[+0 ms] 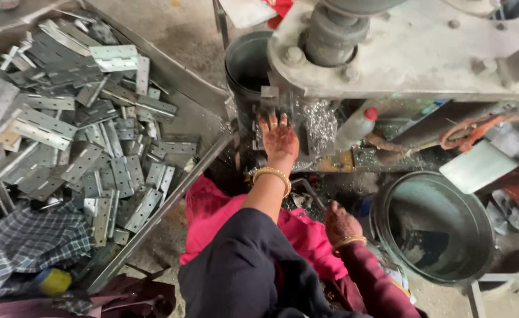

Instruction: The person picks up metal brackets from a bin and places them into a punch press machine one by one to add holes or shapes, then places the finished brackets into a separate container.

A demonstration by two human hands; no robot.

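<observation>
Head view looks down at a person sitting by a big grey machine (412, 53). The left hand (279, 138) reaches forward to the front of the machine. Its fingers are spread wide and flat, and it holds nothing that can be seen. The fingertips touch a small metal block (269, 100) on the machine, just under the thick grey edge. A gold bangle (273, 175) sits on the left wrist.

The right hand (340, 224) is low and close to the body, over a pink cloth (212, 212) on the lap. Its fingers are curled in. It rests near a thin dark metal bar (306, 189), but one cannot tell if it holds the bar or anything else.

A pile of shiny metal curls (320, 122) lies just beside the left hand. A plastic bottle with a red cap (356, 126) leans next to the curls.

On the left side sits a big metal tray (177, 73) full of flat grey hinge plates (65, 129) with little holes. They lie in a messy heap. A checked cloth (29, 241) lies at the near end of the tray.

On the right side stands a round dark bucket (433, 227), near the right hand. Another dark bucket (246, 62) stands behind the machine, past the left hand.
</observation>
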